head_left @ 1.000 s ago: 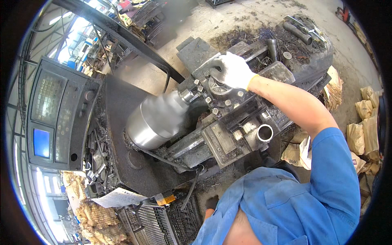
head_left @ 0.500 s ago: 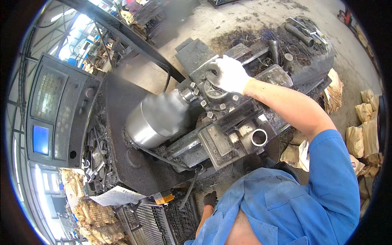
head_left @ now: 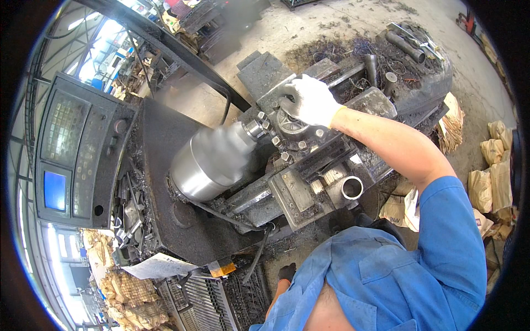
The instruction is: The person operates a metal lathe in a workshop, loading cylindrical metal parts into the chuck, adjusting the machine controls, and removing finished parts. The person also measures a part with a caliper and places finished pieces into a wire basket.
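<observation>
A lathe fills the middle, its large silvery cylindrical chuck (head_left: 200, 168) blurred toward the jaw end. Right of the chuck stands a tool post with a round spoked top (head_left: 291, 122) and several square-headed bolts (head_left: 302, 144) around it. My right hand (head_left: 313, 102), in a white glove darkened at the fingers, reaches over the tool post. Its fingers are curled at the far edge of the spoked top; whatever they grip is hidden. My left hand (head_left: 287, 271), in a dark glove, hangs low beside my body, in front of the machine. Its fingers are too small to make out.
A control panel (head_left: 83, 149) with a lit blue screen stands at left. A metal tube (head_left: 351, 187) is mounted on the near carriage. Dark shavings and a pipe (head_left: 404, 47) lie at the far right end. Paper sacks (head_left: 480, 187) stand on the right-hand floor.
My left hand has shifted slightly to the right and down, closer to my body. The right hand stays in place at the tool post.
</observation>
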Available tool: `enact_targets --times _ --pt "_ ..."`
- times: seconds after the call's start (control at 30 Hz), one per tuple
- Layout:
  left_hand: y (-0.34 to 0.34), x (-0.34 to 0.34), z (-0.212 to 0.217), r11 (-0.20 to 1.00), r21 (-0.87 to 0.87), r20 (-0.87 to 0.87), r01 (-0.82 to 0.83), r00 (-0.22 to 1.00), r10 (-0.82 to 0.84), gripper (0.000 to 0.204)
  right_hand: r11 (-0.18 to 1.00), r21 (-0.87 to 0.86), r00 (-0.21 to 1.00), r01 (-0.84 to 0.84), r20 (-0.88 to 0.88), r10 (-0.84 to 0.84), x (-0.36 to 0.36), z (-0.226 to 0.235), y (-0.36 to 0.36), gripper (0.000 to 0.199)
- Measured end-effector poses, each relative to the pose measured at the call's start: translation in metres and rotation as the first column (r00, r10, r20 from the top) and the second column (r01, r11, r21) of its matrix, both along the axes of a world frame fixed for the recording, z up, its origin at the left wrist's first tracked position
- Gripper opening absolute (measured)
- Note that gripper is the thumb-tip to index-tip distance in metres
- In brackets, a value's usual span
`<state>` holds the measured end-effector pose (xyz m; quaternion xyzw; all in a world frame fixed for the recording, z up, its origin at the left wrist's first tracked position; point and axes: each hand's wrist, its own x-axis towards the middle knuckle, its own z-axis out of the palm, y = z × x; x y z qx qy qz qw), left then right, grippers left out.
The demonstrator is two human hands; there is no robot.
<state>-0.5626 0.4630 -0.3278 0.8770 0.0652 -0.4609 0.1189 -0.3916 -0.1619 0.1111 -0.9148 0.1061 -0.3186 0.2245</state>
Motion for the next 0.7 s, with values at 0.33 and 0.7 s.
enact_targets --times 0.33,0.7 --pt "0.000 0.011 0.018 0.852 -0.120 0.207 0.509 0.853 -0.480 0.034 1.000 0.002 1.000 0.007 -0.002 -0.007 0.002 0.002 -0.001 0.026" --pt "-0.005 0.020 0.023 0.929 -0.044 0.085 0.368 0.928 -0.364 0.038 1.000 0.017 0.999 0.002 0.038 -0.003 0.010 -0.004 -0.003 0.025"
